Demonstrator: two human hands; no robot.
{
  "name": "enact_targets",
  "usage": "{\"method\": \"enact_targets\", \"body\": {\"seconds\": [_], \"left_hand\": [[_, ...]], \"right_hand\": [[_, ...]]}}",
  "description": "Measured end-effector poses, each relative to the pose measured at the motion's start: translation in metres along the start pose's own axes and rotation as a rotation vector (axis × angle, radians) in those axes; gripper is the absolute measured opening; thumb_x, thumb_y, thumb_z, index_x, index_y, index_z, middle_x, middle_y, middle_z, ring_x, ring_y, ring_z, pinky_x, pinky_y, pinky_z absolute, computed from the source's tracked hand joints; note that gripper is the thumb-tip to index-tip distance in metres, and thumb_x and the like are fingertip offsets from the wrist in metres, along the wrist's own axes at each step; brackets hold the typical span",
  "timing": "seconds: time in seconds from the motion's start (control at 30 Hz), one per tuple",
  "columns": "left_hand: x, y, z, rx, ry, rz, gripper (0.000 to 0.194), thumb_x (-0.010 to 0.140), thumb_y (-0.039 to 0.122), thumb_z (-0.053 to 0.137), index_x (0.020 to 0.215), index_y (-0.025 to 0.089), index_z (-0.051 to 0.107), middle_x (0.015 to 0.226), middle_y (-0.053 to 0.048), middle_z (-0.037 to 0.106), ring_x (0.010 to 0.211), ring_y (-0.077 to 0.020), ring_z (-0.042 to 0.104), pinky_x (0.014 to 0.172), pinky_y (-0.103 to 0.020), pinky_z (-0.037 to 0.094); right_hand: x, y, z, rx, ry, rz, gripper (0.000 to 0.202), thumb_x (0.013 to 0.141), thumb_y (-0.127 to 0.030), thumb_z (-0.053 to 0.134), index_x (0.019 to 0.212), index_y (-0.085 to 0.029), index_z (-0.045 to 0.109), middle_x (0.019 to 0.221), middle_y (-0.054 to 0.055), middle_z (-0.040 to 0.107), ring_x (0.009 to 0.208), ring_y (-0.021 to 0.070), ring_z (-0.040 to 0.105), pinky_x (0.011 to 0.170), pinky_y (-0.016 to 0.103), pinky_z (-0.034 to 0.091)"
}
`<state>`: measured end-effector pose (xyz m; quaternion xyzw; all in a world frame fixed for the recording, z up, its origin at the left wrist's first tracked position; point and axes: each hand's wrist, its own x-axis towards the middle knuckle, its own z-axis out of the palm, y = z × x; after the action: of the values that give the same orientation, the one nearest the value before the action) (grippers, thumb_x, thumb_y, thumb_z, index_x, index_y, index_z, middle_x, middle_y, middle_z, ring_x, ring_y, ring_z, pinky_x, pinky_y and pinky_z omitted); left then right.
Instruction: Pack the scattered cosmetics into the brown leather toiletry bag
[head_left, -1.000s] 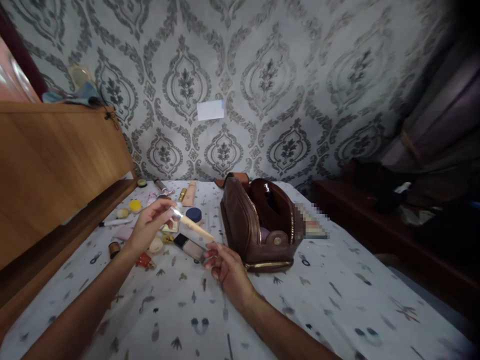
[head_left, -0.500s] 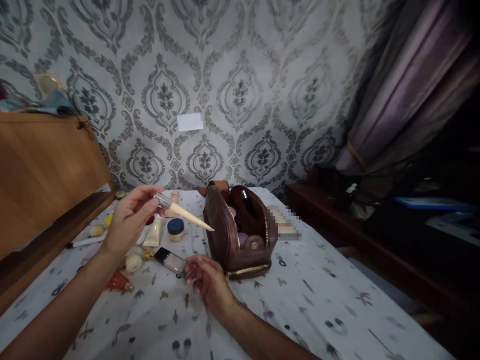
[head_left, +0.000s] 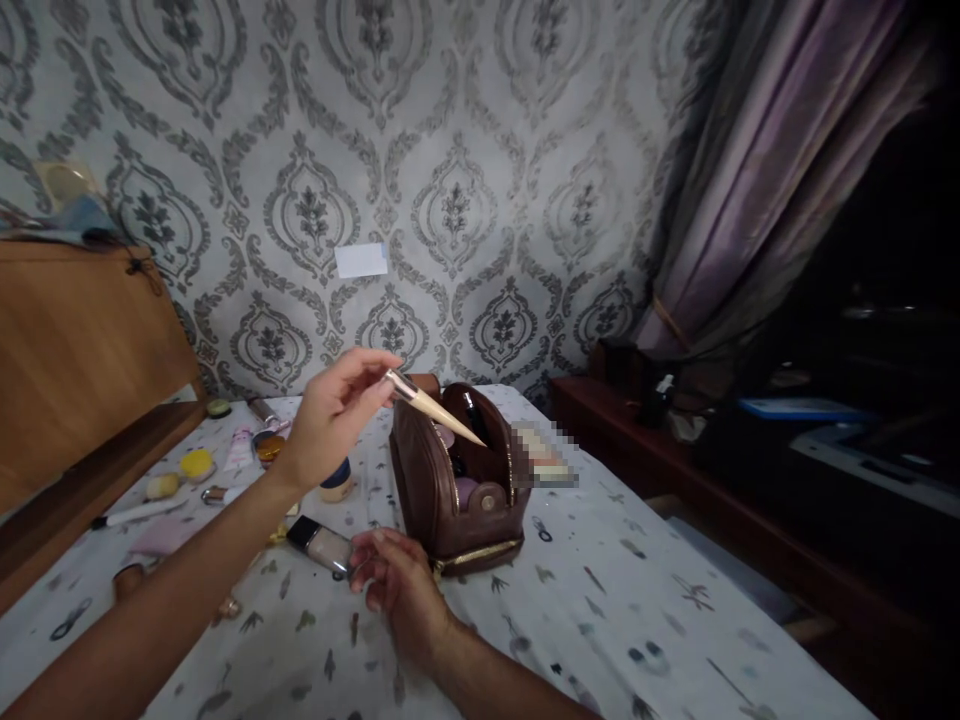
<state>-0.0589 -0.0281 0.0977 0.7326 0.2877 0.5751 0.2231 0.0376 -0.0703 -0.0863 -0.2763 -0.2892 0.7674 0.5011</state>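
Note:
My left hand (head_left: 337, 410) pinches the silver end of a cream tapered makeup item (head_left: 435, 407), probably a brush handle, with its point over the mouth of the unzipped brown bag (head_left: 424, 490). Inside the bag show a dark shiny item (head_left: 471, 408) and a purple one (head_left: 466, 491). In front of the bag's left side, my right hand (head_left: 397, 590) has curled fingers at the bottom end of a glass bottle (head_left: 328, 546) with a black cap. Behind my left wrist stands a partly hidden jar (head_left: 337, 482) with a blue lid.
On the patterned cloth (head_left: 570, 640) at left lie a yellow-lidded pot (head_left: 196, 463), a white pen-like item (head_left: 146, 512), a pink tube (head_left: 240, 449) and several other cosmetics. A blurred flat item (head_left: 544, 455) lies right of the bag. A wooden panel (head_left: 75, 340) borders the left.
My left hand has moved right with the cream item, bringing its tip from the bag's left side to over the opening. My right hand stays by the bottle. The view has shifted slightly.

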Motion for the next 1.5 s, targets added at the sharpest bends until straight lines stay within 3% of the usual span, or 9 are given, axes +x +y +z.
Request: {"method": "enact_targets", "body": {"seconds": [0.13,0.3,0.53,0.77,1.0,1.17,1.23,1.33,1.5], "left_hand": [[0.015,-0.006,0.019,0.063,-0.168,0.027,0.017,0.089,0.025,0.057,0.104,0.019,0.064,0.094,-0.003,0.067,0.087,-0.0161,0.063,0.079,-0.027,0.05],[0.033,-0.012,0.041,0.204,-0.318,0.025,0.017,0.089,0.02,0.052,0.1,0.02,0.064,0.088,-0.002,0.068,0.083,-0.0174,0.064,0.076,-0.028,0.048],[0.051,-0.029,0.069,0.362,-0.426,0.074,0.018,0.087,0.014,0.051,0.099,0.019,0.063,0.085,-0.002,0.067,0.078,-0.017,0.061,0.073,-0.028,0.046],[0.052,-0.047,0.091,0.44,-0.507,0.047,0.017,0.086,0.011,0.052,0.097,0.019,0.063,0.078,0.0,0.066,0.075,-0.0162,0.06,0.072,-0.026,0.045],[0.049,-0.07,0.103,0.497,-0.62,-0.012,0.012,0.085,0.01,0.055,0.091,0.018,0.061,0.079,-0.002,0.068,0.077,-0.0177,0.063,0.072,-0.027,0.045],[0.055,-0.076,0.107,0.549,-0.678,-0.07,0.01,0.081,0.012,0.058,0.087,0.018,0.063,0.075,-0.001,0.065,0.071,-0.0166,0.06,0.069,-0.026,0.045],[0.062,-0.076,0.107,0.542,-0.681,-0.113,0.003,0.081,0.017,0.061,0.082,0.018,0.063,0.075,-0.001,0.065,0.071,-0.0161,0.06,0.069,-0.025,0.046],[0.072,-0.079,0.106,0.536,-0.666,-0.175,0.011,0.085,0.023,0.057,0.077,0.017,0.063,0.071,0.0,0.065,0.064,-0.0141,0.059,0.062,-0.023,0.047],[0.087,-0.092,0.111,0.561,-0.611,-0.25,0.013,0.084,0.015,0.052,0.077,0.017,0.062,0.064,0.001,0.061,0.059,-0.0122,0.056,0.057,-0.021,0.044]], "right_hand": [[0.001,0.001,-0.001,-0.003,-0.011,-0.006,0.047,0.058,-0.053,0.082,0.079,-0.012,0.071,0.069,0.003,0.067,0.051,0.01,0.058,0.042,0.019,0.025],[0.002,0.003,-0.003,0.001,0.0,-0.003,0.047,0.058,-0.053,0.082,0.078,-0.012,0.07,0.069,0.003,0.066,0.049,0.0097,0.057,0.043,0.019,0.024],[0.003,0.004,-0.003,0.01,0.002,0.005,0.048,0.058,-0.053,0.082,0.079,-0.012,0.07,0.069,0.003,0.067,0.05,0.0103,0.058,0.043,0.019,0.024],[0.004,0.004,-0.004,0.019,-0.002,-0.004,0.048,0.058,-0.053,0.082,0.078,-0.011,0.069,0.068,0.003,0.066,0.049,0.0104,0.057,0.042,0.02,0.025],[0.005,0.004,-0.004,0.008,0.014,0.009,0.05,0.056,-0.054,0.082,0.078,-0.012,0.069,0.067,0.003,0.067,0.048,0.0103,0.058,0.041,0.019,0.025],[0.004,0.004,-0.004,0.011,-0.006,0.003,0.05,0.057,-0.055,0.082,0.078,-0.011,0.07,0.068,0.004,0.067,0.049,0.0103,0.058,0.042,0.02,0.025],[0.004,0.004,-0.005,0.012,-0.009,0.008,0.05,0.058,-0.055,0.082,0.078,-0.012,0.069,0.068,0.004,0.067,0.049,0.0101,0.058,0.043,0.02,0.026],[0.003,0.004,-0.005,0.006,-0.016,0.004,0.05,0.059,-0.056,0.082,0.078,-0.012,0.07,0.068,0.004,0.066,0.049,0.01,0.057,0.043,0.02,0.026],[0.003,0.004,-0.004,0.001,-0.026,0.006,0.049,0.06,-0.056,0.081,0.077,-0.012,0.07,0.068,0.003,0.066,0.049,0.0098,0.058,0.044,0.019,0.026]]}}
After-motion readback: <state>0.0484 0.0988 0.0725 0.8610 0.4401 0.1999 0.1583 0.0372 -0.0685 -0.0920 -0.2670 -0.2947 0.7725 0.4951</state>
